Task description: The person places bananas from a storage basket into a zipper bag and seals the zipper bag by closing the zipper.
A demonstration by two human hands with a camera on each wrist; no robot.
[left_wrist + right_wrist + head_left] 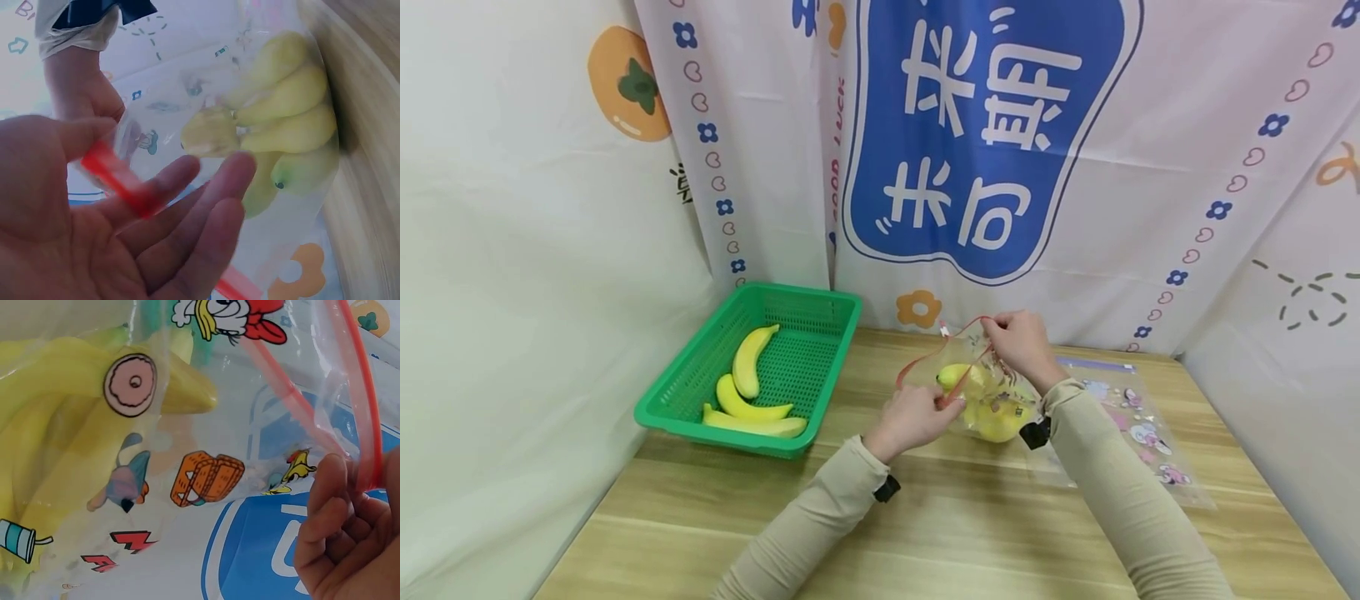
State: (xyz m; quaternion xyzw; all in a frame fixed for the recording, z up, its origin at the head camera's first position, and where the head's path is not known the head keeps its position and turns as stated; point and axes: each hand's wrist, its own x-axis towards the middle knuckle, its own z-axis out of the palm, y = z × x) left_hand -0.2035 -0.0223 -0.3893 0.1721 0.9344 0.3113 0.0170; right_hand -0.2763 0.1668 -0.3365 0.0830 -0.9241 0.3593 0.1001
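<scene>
A clear zip bag with a red zip edge and cartoon prints stands with its mouth spread. Several yellow bananas lie inside it, one tip reaching up toward the mouth. On the near left of the opening, my left hand pinches the red edge between thumb and index finger, its other fingers extended. My right hand pinches the far corner of the zip edge, fingers curled, as the right wrist view also shows.
A green plastic basket at the left holds three bananas. Another clear printed bag with a purple zip edge lies flat on the wooden table, partly under my right forearm. A printed cloth hangs behind.
</scene>
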